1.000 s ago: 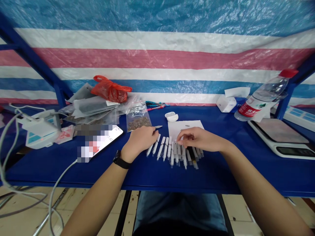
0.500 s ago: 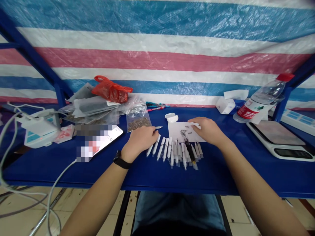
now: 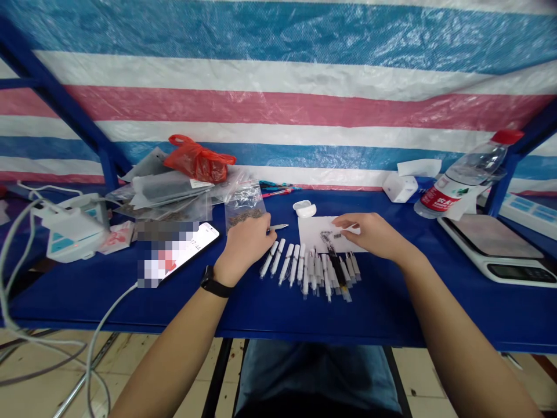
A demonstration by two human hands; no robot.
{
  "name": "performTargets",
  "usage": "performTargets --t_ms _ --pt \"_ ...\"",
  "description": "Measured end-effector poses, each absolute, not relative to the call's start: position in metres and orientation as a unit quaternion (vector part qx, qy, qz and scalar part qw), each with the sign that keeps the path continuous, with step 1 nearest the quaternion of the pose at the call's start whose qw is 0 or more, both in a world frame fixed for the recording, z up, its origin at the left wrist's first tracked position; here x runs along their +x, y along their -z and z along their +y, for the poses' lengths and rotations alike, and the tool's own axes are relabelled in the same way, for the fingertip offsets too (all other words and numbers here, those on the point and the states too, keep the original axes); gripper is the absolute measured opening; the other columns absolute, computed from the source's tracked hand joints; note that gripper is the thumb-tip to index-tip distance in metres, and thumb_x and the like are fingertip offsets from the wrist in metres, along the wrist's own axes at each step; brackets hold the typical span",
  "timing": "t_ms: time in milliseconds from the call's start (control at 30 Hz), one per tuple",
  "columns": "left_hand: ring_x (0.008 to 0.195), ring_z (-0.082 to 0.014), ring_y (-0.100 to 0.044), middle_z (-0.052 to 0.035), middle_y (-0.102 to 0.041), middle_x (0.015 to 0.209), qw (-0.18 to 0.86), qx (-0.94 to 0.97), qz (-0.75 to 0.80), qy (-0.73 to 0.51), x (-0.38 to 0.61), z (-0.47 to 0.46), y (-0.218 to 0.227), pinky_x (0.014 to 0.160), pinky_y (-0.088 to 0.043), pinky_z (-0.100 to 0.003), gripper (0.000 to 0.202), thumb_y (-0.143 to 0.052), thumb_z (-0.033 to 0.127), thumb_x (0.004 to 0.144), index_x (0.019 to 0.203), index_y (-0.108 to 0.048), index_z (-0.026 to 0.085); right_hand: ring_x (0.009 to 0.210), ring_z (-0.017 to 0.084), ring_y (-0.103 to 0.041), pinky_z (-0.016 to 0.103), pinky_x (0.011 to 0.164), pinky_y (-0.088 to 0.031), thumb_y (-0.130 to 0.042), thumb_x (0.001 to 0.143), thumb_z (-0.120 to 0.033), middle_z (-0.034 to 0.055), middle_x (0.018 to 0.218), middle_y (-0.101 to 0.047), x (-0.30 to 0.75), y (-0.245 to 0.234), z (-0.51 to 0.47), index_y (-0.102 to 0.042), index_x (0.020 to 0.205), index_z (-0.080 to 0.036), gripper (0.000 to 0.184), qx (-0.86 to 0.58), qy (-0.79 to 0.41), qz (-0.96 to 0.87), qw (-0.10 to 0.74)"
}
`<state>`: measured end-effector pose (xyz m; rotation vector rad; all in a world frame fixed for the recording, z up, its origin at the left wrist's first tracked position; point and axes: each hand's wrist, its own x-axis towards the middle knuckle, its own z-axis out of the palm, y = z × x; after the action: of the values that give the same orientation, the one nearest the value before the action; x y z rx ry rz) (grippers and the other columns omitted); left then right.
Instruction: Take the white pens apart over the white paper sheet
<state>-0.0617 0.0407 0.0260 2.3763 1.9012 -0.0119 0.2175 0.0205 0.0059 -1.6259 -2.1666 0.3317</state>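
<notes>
My left hand [image 3: 246, 247] rests on the table by a fan of several white syringes [image 3: 311, 273], shut on a slim silver-tipped tool [image 3: 279, 227]. My right hand [image 3: 374, 235] lies at the right end of a white sheet of paper [image 3: 311, 232], its fingers slightly apart and nothing visible between them. Small dark-and-metal bits [image 3: 328, 236] lie on the paper just left of those fingers. The syringes point towards me, and some at the right of the fan have dark contents.
On the blue table [image 3: 108, 307] are a phone [image 3: 178, 252], a seed bag [image 3: 243, 206], plastic packets [image 3: 161, 194], a red bag [image 3: 198, 159], an earbud case [image 3: 304, 209], a tissue box [image 3: 400, 188], a water bottle [image 3: 461, 188], a digital scale [image 3: 491, 249] and a charger [image 3: 73, 232].
My right hand has moved from above the syringes onto the paper, where small bits now show. My left hand has barely moved.
</notes>
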Motion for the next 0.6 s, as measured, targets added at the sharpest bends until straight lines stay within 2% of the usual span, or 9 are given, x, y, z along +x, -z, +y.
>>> performTargets --t_ms 100,300,433,600 --pt "0.093 -0.0311 -0.069 -0.0089 -0.072 0.099 0.053 0.775 0.630 -0.007 -0.064 0.042 -0.026 0.071 -0.050 -0.035 0.022 -0.050 0.028 0.093 0.112 -0.059 0.023 0.095 0.024 -0.077 0.034 0.084 -0.060 -0.064 0.077 -0.013 0.0043 0.107 -0.081 0.219 -0.004 0.021 -0.077 0.104 -0.022 0.031 -0.583 -0.128 -0.778 0.198" --pt "0.095 -0.0306 -0.068 -0.0085 -0.071 0.101 0.060 0.783 0.620 -0.006 -0.066 0.047 -0.019 0.069 -0.048 -0.034 0.022 -0.054 0.025 0.089 0.110 -0.059 0.024 0.082 0.022 -0.077 0.031 0.078 -0.059 -0.066 0.074 -0.006 0.0016 0.088 -0.081 0.209 -0.001 0.023 -0.077 0.094 -0.023 0.028 -0.594 -0.113 -0.773 0.191" --pt "0.095 -0.0305 -0.068 -0.0088 -0.071 0.101 0.057 0.782 0.621 -0.008 -0.066 0.049 -0.016 0.069 -0.048 -0.034 0.022 -0.052 0.026 0.089 0.109 -0.061 0.024 0.079 0.020 -0.077 0.029 0.073 -0.057 -0.064 0.074 -0.003 0.0021 0.088 -0.081 0.203 0.000 0.024 -0.077 0.091 -0.023 0.029 -0.604 -0.102 -0.765 0.196" --pt "0.096 -0.0304 -0.068 -0.0082 -0.072 0.100 0.056 0.782 0.621 -0.008 -0.065 0.050 -0.014 0.069 -0.047 -0.034 0.019 -0.051 0.027 0.091 0.105 -0.063 0.024 0.075 0.020 -0.075 0.029 0.071 -0.055 -0.067 0.074 -0.006 0.0014 0.082 -0.080 0.202 0.001 0.025 -0.076 0.088 -0.023 0.024 -0.618 -0.102 -0.751 0.208"
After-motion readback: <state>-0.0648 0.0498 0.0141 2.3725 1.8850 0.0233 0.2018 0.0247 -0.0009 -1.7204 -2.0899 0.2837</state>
